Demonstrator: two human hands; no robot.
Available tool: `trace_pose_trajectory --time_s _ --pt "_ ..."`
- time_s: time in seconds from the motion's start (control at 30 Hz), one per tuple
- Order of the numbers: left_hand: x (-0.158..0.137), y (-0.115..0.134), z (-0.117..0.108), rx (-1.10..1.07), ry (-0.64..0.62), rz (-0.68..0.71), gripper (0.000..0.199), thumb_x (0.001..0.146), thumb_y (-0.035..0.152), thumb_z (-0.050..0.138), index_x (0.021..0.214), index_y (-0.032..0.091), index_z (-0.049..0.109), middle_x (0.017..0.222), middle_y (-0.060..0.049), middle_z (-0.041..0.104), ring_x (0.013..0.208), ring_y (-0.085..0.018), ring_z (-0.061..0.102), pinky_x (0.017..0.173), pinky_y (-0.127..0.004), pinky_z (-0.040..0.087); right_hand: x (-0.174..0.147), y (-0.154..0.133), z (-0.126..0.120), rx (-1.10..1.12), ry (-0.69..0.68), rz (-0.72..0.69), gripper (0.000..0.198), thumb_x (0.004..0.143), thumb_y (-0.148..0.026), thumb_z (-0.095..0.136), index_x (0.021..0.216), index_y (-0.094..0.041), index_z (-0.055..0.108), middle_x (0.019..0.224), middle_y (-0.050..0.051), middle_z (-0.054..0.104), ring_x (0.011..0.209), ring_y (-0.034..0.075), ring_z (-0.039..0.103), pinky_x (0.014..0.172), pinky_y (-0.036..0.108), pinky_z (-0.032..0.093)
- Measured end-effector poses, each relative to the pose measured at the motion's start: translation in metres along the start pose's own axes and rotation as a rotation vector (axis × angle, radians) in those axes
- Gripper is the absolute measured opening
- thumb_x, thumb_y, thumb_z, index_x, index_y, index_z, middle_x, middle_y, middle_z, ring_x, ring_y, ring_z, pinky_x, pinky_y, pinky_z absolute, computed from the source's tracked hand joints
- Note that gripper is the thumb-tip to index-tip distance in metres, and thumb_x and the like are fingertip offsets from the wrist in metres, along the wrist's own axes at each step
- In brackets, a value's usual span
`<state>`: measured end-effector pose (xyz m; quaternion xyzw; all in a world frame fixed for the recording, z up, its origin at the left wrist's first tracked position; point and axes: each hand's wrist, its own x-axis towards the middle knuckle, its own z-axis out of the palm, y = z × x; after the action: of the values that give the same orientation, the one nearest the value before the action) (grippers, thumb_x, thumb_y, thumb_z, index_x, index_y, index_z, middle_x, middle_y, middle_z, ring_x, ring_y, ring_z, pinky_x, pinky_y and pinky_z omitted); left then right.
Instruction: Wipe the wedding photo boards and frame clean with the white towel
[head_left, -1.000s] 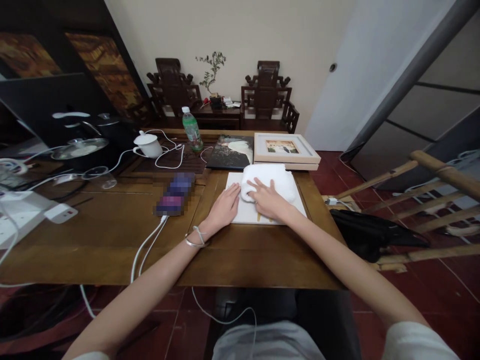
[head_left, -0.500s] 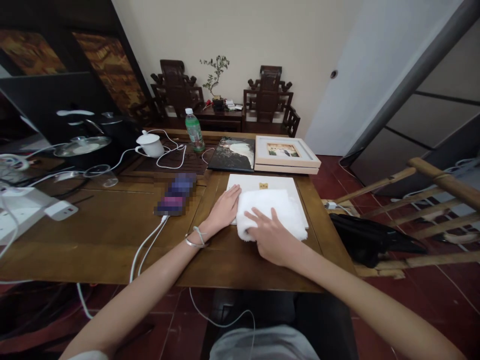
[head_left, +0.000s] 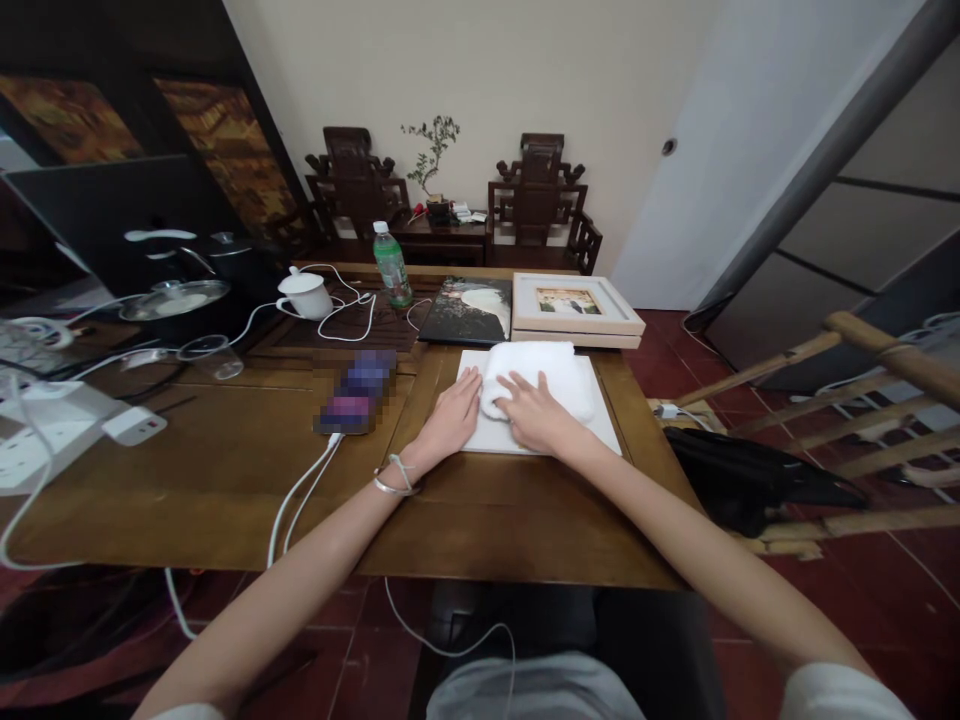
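A folded white towel (head_left: 559, 368) lies on a flat white board (head_left: 604, 420) on the wooden table. My right hand (head_left: 536, 412) grips the towel from above, its fingers spread over the cloth and the thumb at the near left fold. With fingers stretched out, my left hand (head_left: 451, 414) rests on the board's left edge, close beside the towel. The towel covers most of the board's upper middle. Just beyond it lie a dark photo panel (head_left: 466, 310) and a pale picture frame (head_left: 577, 305).
To the left lies a phone (head_left: 356, 392) with a white cable. Farther back stand a green-labelled bottle (head_left: 392, 268), a lidded white cup (head_left: 306, 297) and a clear plastic cup (head_left: 211, 357). A power strip (head_left: 45, 440) sits far left; a bamboo rack (head_left: 892, 370) stands right of the table.
My right hand has slid the towel away from me, up the board. The near part of the board now shows. My left hand has stayed at the board's left edge.
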<state>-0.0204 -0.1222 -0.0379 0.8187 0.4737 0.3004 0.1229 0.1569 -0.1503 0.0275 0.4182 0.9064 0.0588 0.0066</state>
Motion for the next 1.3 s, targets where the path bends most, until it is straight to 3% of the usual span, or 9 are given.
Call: trace_pose_trajectory --time_s 0.2,0.33,0.63,0.73,0.83,0.93,1.03,1.2,1.3 --pt "-0.001 -0.002 0.001 0.044 -0.031 0.007 0.047 0.092 0.020 0.031 0.136 0.008 0.042 0.147 -0.017 0.037 0.140 -0.024 0.029 0.113 -0.046 0.029 -0.057 -0.039 -0.009 0.023 -0.013 -0.139 0.038 0.081 -0.008 0.041 0.111 -0.013 0.065 0.146 0.020 0.038 0.136 0.038 0.028 0.103 0.068 0.024" --pt "0.000 -0.002 0.000 0.070 -0.035 0.020 0.047 0.091 0.018 0.032 0.135 0.008 0.043 0.147 -0.016 0.039 0.139 -0.024 0.030 0.114 -0.046 0.028 -0.067 -0.046 -0.018 0.090 -0.044 -0.150 0.038 0.080 -0.009 0.041 0.109 -0.014 0.065 0.144 0.018 0.041 0.136 0.035 0.031 0.103 0.065 0.028" --pt "-0.001 0.002 -0.002 0.034 -0.018 0.010 0.046 0.092 0.019 0.031 0.134 0.009 0.045 0.146 -0.015 0.041 0.139 -0.024 0.032 0.114 -0.046 0.027 0.004 0.010 -0.005 0.087 0.001 0.027 0.049 0.076 -0.004 0.039 0.121 -0.010 0.057 0.144 0.019 0.041 0.136 0.033 0.029 0.102 0.066 0.027" --pt "0.000 0.007 -0.004 -0.063 0.037 -0.047 0.046 0.094 0.024 0.030 0.135 0.010 0.045 0.144 -0.014 0.045 0.136 -0.023 0.037 0.114 -0.043 0.029 0.024 0.011 -0.002 0.046 0.011 0.071 0.049 0.079 -0.005 0.038 0.124 -0.010 0.055 0.143 0.021 0.041 0.134 0.037 0.030 0.099 0.070 0.027" --pt "0.001 0.014 -0.010 -0.213 0.176 -0.140 0.047 0.097 0.031 0.026 0.138 0.012 0.041 0.140 -0.012 0.049 0.131 -0.020 0.045 0.112 -0.038 0.033 0.030 -0.003 0.000 0.033 0.004 0.039 0.048 0.081 -0.007 0.037 0.126 -0.011 0.054 0.145 0.020 0.039 0.136 0.038 0.027 0.099 0.071 0.025" --pt "0.001 0.021 -0.017 -0.343 0.289 -0.176 0.052 0.099 0.037 0.021 0.137 0.010 0.042 0.140 -0.012 0.049 0.130 -0.018 0.046 0.111 -0.035 0.034 0.020 -0.021 0.001 0.035 0.002 -0.081 0.045 0.082 -0.008 0.039 0.124 -0.011 0.056 0.149 0.019 0.033 0.139 0.038 0.021 0.102 0.071 0.020" --pt "0.000 0.025 -0.022 -0.388 0.311 -0.161 0.055 0.099 0.039 0.019 0.133 0.006 0.048 0.139 -0.013 0.050 0.131 -0.019 0.045 0.112 -0.036 0.032 0.000 -0.034 -0.002 0.058 -0.033 -0.158 0.044 0.081 -0.006 0.039 0.120 -0.011 0.058 0.148 0.019 0.034 0.139 0.038 0.021 0.103 0.071 0.019" --pt "0.002 0.022 -0.019 -0.306 0.255 -0.177 0.051 0.098 0.038 0.022 0.131 0.011 0.051 0.140 -0.011 0.049 0.132 -0.019 0.043 0.114 -0.039 0.030 -0.042 -0.044 -0.024 0.132 -0.061 -0.257 0.041 0.077 -0.004 0.040 0.109 -0.014 0.063 0.142 0.015 0.046 0.136 0.032 0.031 0.106 0.061 0.026" --pt "0.002 0.019 -0.012 -0.241 0.173 -0.169 0.049 0.098 0.036 0.025 0.131 0.011 0.051 0.143 -0.011 0.046 0.135 -0.019 0.039 0.114 -0.040 0.028 -0.057 -0.044 -0.036 0.169 -0.089 -0.236 0.037 0.077 -0.005 0.041 0.104 -0.015 0.064 0.131 0.016 0.055 0.128 0.030 0.043 0.103 0.055 0.032"
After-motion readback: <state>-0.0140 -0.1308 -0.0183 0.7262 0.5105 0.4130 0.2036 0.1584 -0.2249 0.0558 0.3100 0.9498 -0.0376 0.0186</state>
